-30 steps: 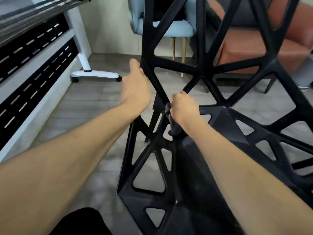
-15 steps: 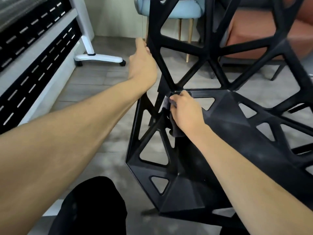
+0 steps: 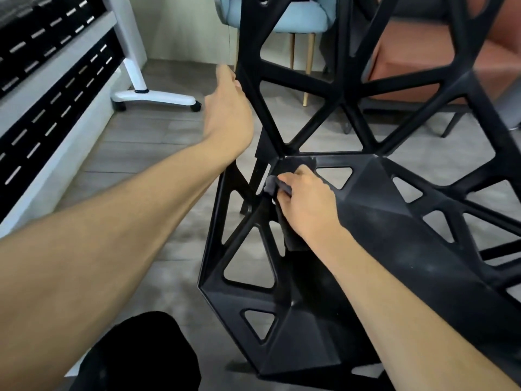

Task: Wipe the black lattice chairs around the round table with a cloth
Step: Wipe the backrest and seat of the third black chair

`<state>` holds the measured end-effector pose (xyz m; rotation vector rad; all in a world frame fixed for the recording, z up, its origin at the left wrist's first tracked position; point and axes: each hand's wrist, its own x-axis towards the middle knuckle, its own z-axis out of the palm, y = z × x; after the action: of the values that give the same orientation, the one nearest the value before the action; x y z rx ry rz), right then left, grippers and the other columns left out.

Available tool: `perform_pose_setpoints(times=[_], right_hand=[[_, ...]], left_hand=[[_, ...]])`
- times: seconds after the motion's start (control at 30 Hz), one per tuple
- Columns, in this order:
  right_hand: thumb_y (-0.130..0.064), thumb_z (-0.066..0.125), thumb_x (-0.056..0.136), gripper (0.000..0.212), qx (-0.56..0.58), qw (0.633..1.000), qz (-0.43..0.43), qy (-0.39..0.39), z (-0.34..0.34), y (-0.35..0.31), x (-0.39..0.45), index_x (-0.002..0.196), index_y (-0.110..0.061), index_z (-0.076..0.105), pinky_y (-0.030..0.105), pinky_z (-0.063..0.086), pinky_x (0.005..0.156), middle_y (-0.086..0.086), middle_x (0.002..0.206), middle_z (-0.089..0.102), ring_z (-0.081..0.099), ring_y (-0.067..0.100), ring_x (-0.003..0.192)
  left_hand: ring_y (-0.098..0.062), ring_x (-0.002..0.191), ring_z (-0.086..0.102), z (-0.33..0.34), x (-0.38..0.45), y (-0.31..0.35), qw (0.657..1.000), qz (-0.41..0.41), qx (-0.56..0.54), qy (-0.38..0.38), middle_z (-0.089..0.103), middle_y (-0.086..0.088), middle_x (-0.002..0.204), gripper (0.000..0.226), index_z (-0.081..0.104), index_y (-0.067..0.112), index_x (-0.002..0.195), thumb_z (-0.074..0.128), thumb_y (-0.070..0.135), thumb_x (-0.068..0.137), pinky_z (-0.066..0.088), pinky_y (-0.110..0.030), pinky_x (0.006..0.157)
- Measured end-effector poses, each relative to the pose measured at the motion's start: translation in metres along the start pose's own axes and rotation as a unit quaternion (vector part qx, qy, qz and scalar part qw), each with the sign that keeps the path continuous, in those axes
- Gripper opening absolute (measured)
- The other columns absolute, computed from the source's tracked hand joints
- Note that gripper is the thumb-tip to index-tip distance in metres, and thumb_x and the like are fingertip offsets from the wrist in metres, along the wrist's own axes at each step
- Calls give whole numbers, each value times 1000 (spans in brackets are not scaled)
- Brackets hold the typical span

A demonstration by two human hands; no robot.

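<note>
Black lattice chair (image 3: 375, 221), dusty seat w/ triangular cutouts, upright.

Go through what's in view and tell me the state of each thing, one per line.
Black chair: upright, dusty seat, held and being wiped.
Cloth: bunched in the right hand, on the seat's back corner.
Left hand: grips the backrest edge.
Right hand: grips the cloth.
Blue chair: upright, untouched.

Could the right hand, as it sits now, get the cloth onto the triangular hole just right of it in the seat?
Probably yes. The right hand grips the cloth on the chair seat's back corner, and the triangular hole lies beside its knuckles with nothing between them.
</note>
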<state>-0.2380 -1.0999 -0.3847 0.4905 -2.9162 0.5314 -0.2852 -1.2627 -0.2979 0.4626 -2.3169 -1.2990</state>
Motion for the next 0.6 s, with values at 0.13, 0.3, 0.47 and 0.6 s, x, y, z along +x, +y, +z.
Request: perform_pose_setpoints(times=[0.13, 0.3, 0.47, 0.6], right_hand=[[-23, 47, 101, 22, -74, 996, 52, 15, -5, 12, 60, 100, -10, 64, 40, 40, 71, 11, 105, 57, 62, 39, 93], [-4, 60, 88, 14, -98, 992, -14, 79, 6, 16, 77, 92, -15, 52, 38, 34, 60, 6, 86, 46, 44, 31, 53], [-12, 54, 90, 18, -109, 980, -110, 125, 18, 50, 77, 96, -19, 69, 40, 42, 71, 7, 90, 58, 53, 34, 61], [-8, 60, 87, 16, -131, 975, -114, 138, 23, 51, 75, 94, -17, 71, 42, 45, 74, 8, 86, 57, 46, 30, 58]], left_hand=[[-28, 71, 52, 1, 1, -3, 1000, 6, 14, 2, 57, -10, 89, 19, 38, 18, 109, 20, 22, 103, 56, -53, 63], [-25, 69, 51, 4, 4, -5, 999, 26, 42, 11, 60, -11, 91, 18, 36, 20, 107, 20, 18, 101, 47, -42, 57], [-22, 68, 48, 7, 7, -7, 1000, 21, 21, 2, 52, 0, 80, 16, 34, 24, 102, 20, 17, 101, 40, -37, 54], [-20, 69, 46, 5, 5, -6, 1000, 11, -3, -5, 48, 2, 78, 16, 35, 23, 100, 19, 19, 101, 37, -34, 51]])
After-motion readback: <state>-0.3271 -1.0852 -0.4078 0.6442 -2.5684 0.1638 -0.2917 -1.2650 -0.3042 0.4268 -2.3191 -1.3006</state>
